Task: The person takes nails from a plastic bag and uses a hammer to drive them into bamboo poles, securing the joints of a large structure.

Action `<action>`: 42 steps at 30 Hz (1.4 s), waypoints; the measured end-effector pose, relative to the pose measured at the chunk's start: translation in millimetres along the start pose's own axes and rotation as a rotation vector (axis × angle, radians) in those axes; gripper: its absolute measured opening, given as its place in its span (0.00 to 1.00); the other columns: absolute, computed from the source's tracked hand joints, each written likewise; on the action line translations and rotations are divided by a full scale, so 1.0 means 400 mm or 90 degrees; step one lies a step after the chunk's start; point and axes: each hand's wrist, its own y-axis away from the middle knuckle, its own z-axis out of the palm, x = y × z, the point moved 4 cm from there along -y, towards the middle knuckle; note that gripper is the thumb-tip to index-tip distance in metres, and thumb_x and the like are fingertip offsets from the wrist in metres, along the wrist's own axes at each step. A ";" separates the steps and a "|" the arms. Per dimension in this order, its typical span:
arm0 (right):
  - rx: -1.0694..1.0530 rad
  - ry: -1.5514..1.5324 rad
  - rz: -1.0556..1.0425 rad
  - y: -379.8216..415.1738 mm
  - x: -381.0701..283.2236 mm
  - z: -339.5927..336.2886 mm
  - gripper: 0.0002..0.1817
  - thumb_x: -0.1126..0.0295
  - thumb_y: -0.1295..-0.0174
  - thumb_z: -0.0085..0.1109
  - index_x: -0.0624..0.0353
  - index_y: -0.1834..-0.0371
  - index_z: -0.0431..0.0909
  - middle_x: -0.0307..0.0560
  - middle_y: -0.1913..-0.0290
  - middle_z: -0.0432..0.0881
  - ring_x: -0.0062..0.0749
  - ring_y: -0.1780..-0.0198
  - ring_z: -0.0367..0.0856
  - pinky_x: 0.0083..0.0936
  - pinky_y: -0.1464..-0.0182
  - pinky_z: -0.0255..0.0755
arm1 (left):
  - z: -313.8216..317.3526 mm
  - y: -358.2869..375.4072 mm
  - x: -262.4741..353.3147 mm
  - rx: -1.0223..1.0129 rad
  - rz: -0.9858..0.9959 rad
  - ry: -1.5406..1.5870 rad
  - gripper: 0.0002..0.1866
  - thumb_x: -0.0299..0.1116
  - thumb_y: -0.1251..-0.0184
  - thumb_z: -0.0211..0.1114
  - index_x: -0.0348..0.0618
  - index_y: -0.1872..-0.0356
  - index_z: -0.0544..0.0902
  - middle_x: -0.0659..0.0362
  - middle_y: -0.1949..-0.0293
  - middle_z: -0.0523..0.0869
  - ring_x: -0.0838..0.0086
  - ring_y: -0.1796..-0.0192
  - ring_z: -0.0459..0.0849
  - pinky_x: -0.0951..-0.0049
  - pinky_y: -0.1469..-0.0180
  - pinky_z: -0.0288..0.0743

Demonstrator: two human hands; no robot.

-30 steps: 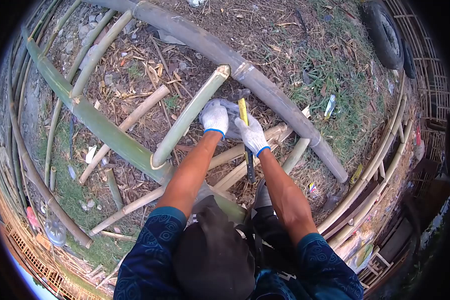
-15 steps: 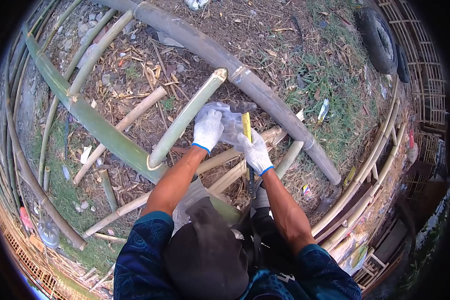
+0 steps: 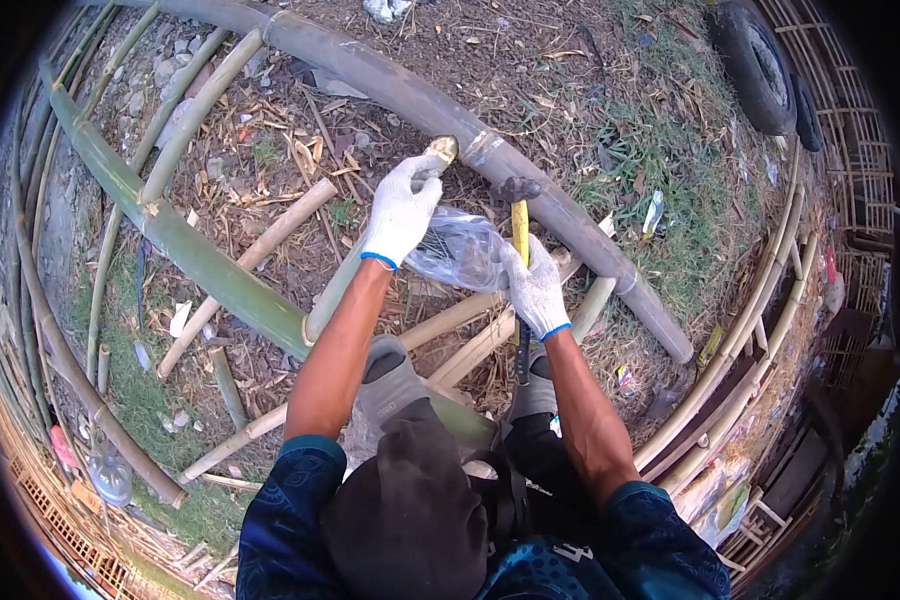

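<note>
My left hand [image 3: 402,210], in a white glove, is over the upper part of a green bamboo crosspiece [image 3: 336,290], near its cut end. Its fingers are bent, and whether they hold anything is hidden. My right hand [image 3: 538,288], also gloved, grips a hammer [image 3: 520,228] with a yellow and black handle, its dark head pointing away from me. A clear plastic bag [image 3: 460,250] with thin dark pieces inside hangs between the hands, its right side at my right hand's fingers.
A thick grey bamboo pole [image 3: 410,95] runs diagonally across the top, and a green one [image 3: 210,265] lies at left. Short bamboo pieces cross between them. A tire [image 3: 755,75] lies at upper right, and a plastic bottle [image 3: 110,478] at lower left.
My left hand has moved off the bag, up and slightly left to the crosspiece's upper end. My right hand, with the hammer, has shifted slightly right.
</note>
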 end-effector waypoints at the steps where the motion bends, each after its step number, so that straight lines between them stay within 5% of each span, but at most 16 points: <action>1: 0.022 0.027 -0.039 -0.020 -0.002 0.000 0.12 0.60 0.19 0.59 0.58 0.52 0.81 0.34 0.71 0.79 0.19 0.72 0.77 0.22 0.69 0.72 | -0.011 -0.034 0.033 -0.019 -0.018 0.015 0.16 0.32 0.25 0.64 0.39 0.42 0.89 0.48 0.53 0.93 0.63 0.52 0.92 0.62 0.46 0.84; 2: 0.029 0.017 -0.043 -0.038 0.001 0.001 0.11 0.61 0.19 0.59 0.58 0.53 0.81 0.35 0.71 0.79 0.19 0.71 0.77 0.23 0.67 0.72 | -0.015 -0.076 0.041 0.016 0.102 -0.058 0.16 0.34 0.24 0.64 0.39 0.44 0.90 0.48 0.51 0.93 0.60 0.50 0.92 0.62 0.43 0.83; 5: 0.025 0.043 -0.021 -0.067 -0.045 -0.008 0.19 0.58 0.23 0.62 0.62 0.42 0.80 0.54 0.62 0.83 0.39 0.63 0.83 0.37 0.56 0.78 | 0.003 -0.165 0.044 0.059 0.283 -0.223 0.16 0.37 0.25 0.66 0.39 0.45 0.91 0.47 0.47 0.93 0.53 0.41 0.90 0.61 0.35 0.80; 13: 0.035 0.092 -0.020 -0.067 -0.108 -0.026 0.17 0.57 0.24 0.62 0.61 0.51 0.78 0.56 0.66 0.83 0.45 0.67 0.87 0.43 0.60 0.78 | 0.065 -0.204 -0.027 0.123 0.161 -0.045 0.17 0.36 0.24 0.70 0.37 0.42 0.89 0.50 0.45 0.94 0.65 0.41 0.92 0.67 0.36 0.81; 20: 0.040 0.119 -0.036 -0.078 -0.075 -0.019 0.18 0.57 0.24 0.62 0.62 0.47 0.79 0.65 0.63 0.84 0.65 0.60 0.85 0.49 0.55 0.77 | 0.084 -0.206 -0.042 0.138 0.182 -0.028 0.12 0.32 0.24 0.70 0.37 0.46 0.89 0.52 0.51 0.94 0.67 0.48 0.93 0.67 0.42 0.83; 23: 0.039 0.130 -0.036 -0.092 -0.070 -0.017 0.15 0.59 0.22 0.62 0.61 0.49 0.80 0.48 0.67 0.85 0.30 0.67 0.83 0.34 0.60 0.78 | 0.085 -0.193 -0.032 0.157 0.241 -0.079 0.11 0.32 0.25 0.70 0.40 0.48 0.89 0.51 0.52 0.94 0.59 0.49 0.94 0.63 0.44 0.84; 26: 0.033 0.124 -0.017 -0.100 -0.088 -0.018 0.17 0.57 0.25 0.62 0.61 0.48 0.79 0.67 0.62 0.84 0.69 0.58 0.84 0.51 0.55 0.77 | 0.096 -0.185 -0.031 0.194 0.298 -0.154 0.09 0.33 0.24 0.70 0.42 0.50 0.90 0.51 0.52 0.94 0.55 0.50 0.92 0.60 0.44 0.84; 31: 0.052 0.162 -0.080 -0.108 -0.138 -0.015 0.17 0.58 0.23 0.61 0.59 0.42 0.80 0.67 0.58 0.86 0.70 0.54 0.85 0.53 0.54 0.78 | 0.116 -0.177 -0.029 0.244 0.357 -0.254 0.09 0.33 0.24 0.69 0.46 0.48 0.89 0.51 0.53 0.93 0.53 0.52 0.92 0.56 0.47 0.86; 35: 0.113 0.217 -0.223 -0.139 -0.173 -0.010 0.17 0.61 0.21 0.60 0.57 0.36 0.79 0.66 0.54 0.87 0.69 0.51 0.86 0.54 0.51 0.80 | 0.133 -0.178 -0.027 0.278 0.341 -0.311 0.18 0.33 0.24 0.70 0.50 0.37 0.83 0.51 0.58 0.92 0.52 0.58 0.91 0.54 0.54 0.86; 42: 0.180 0.306 -0.439 -0.166 -0.209 0.003 0.17 0.62 0.22 0.61 0.59 0.37 0.81 0.61 0.53 0.89 0.58 0.55 0.90 0.47 0.53 0.85 | 0.141 -0.170 -0.029 0.295 0.338 -0.337 0.29 0.31 0.29 0.73 0.53 0.29 0.75 0.53 0.64 0.90 0.52 0.62 0.91 0.53 0.61 0.86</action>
